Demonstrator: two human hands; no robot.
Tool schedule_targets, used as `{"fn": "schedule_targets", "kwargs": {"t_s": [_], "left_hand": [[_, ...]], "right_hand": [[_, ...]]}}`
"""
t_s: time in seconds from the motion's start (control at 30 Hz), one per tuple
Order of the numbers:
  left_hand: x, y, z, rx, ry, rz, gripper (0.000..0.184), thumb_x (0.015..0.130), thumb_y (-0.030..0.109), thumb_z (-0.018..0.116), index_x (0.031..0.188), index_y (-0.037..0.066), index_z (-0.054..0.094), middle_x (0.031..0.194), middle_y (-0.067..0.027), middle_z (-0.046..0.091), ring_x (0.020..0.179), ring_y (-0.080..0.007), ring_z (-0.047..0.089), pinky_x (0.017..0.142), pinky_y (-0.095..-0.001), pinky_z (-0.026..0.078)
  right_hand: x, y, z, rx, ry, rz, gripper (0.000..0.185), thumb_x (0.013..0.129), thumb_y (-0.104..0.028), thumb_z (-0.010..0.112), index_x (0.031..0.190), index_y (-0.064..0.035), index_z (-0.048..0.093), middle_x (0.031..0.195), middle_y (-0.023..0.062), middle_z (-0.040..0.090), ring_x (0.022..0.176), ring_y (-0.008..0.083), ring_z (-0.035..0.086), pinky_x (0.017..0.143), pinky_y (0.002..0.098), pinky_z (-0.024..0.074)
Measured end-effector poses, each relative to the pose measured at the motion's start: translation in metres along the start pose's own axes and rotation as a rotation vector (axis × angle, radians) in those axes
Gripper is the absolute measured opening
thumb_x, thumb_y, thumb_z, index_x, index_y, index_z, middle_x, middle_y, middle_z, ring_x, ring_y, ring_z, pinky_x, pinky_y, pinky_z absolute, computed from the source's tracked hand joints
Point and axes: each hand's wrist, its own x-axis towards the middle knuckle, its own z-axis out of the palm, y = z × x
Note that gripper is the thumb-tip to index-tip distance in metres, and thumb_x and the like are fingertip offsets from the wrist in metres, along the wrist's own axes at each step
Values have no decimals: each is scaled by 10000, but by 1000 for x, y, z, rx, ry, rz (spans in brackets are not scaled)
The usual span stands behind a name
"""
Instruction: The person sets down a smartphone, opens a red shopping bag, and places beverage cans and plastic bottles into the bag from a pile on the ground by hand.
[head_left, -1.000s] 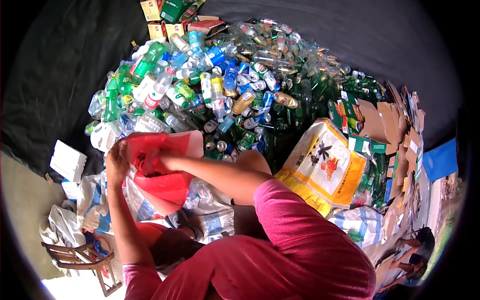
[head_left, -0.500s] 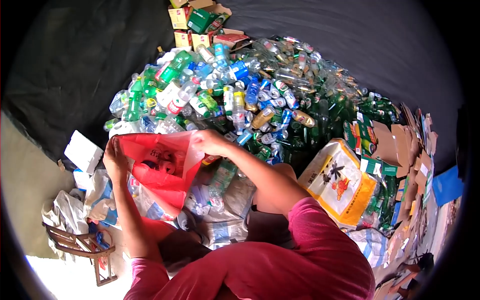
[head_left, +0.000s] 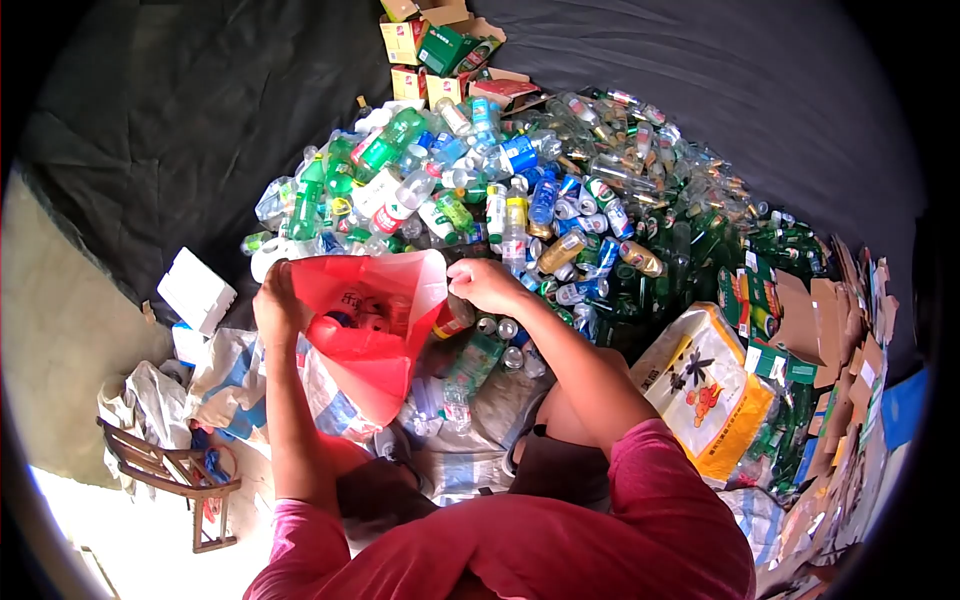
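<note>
A red plastic bag (head_left: pixel 375 375) hangs in front of me, its mouth spread wide. Several red items (head_left: pixel 372 318), perhaps cans, show inside, too shaded to name surely. My left hand (head_left: pixel 280 302) is closed on the left rim of the bag. At the right rim, my right hand (head_left: pixel 485 286) has its fingers curled, with the fingertips right at the bag's edge. Below that hand lie several drink cans (head_left: pixel 507 328) and a green-tinted clear bottle (head_left: pixel 475 362). Behind the bag rises a heap of plastic bottles (head_left: pixel 402 200) mixed with cans.
Green glass bottles (head_left: pixel 690 240) spread to the right. A yellow-and-white printed sack (head_left: pixel 705 400) lies by my right knee, beside stacked flattened cardboard (head_left: pixel 835 350). On the left are a white foam box (head_left: pixel 197 290) and a wooden stool (head_left: pixel 165 465). Cartons (head_left: pixel 440 50) stand behind the heap.
The view has shifted, so the scene sits further right and lower. My right hand has moved outward to the right, and the bag's mouth is wider, showing more of its contents.
</note>
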Motion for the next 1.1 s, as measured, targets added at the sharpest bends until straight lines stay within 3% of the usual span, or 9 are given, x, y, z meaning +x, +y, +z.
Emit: {"fn": "schedule_targets", "kwargs": {"t_s": [0.53, 0.63, 0.7, 0.73, 0.83, 1.1], "left_hand": [[-5, 6, 13, -32, -65, -17, 332, 1009, 323, 521, 1134, 64, 689, 951, -233, 703, 924, -409, 684, 800, -454, 542], [-9, 7, 12, -64, -160, -62, 323, 1013, 253, 495, 1180, 19, 641, 1067, -265, 672, 1014, -439, 647, 889, -473, 501], [-12, 1, 17, -81, -138, -5, 286, 989, 226, 511, 1125, 11, 640, 953, -271, 667, 904, -447, 649, 799, -518, 500], [-13, 9, 11, -131, -153, -33, 299, 993, 256, 505, 1133, 32, 645, 933, -274, 673, 889, -458, 654, 779, -538, 502], [-11, 7, 23, -37, -112, -47, 351, 996, 362, 500, 1123, 77, 661, 962, -249, 690, 893, -439, 661, 784, -542, 513], [-9, 11, 13, -107, -105, -45, 335, 989, 351, 517, 1097, 70, 664, 972, -220, 693, 884, -425, 660, 761, -513, 528]], "right_hand": [[1, 8, 6, -148, -10, -59, 319, 884, -184, 672, 1133, 15, 654, 1043, 185, 722, 968, 261, 706, 832, 353, 546], [9, 23, 10, -96, -70, -118, 284, 891, -165, 689, 1099, 25, 652, 991, 145, 721, 936, 210, 688, 828, 359, 544], [12, 35, 10, -13, -126, -128, 276, 911, -101, 660, 1160, 12, 624, 1007, 102, 697, 918, 181, 668, 821, 330, 545], [12, 37, 12, 33, -86, -159, 223, 888, -133, 668, 1053, 17, 660, 933, 117, 708, 864, 197, 675, 785, 338, 537], [12, 34, 5, 59, -87, -28, 324, 882, -95, 659, 1174, 37, 613, 1001, 126, 715, 912, 186, 677, 813, 317, 532], [9, 19, 4, 77, -123, 79, 353, 893, -86, 639, 1222, 33, 595, 1027, 96, 709, 873, 148, 654, 775, 289, 522]]}}
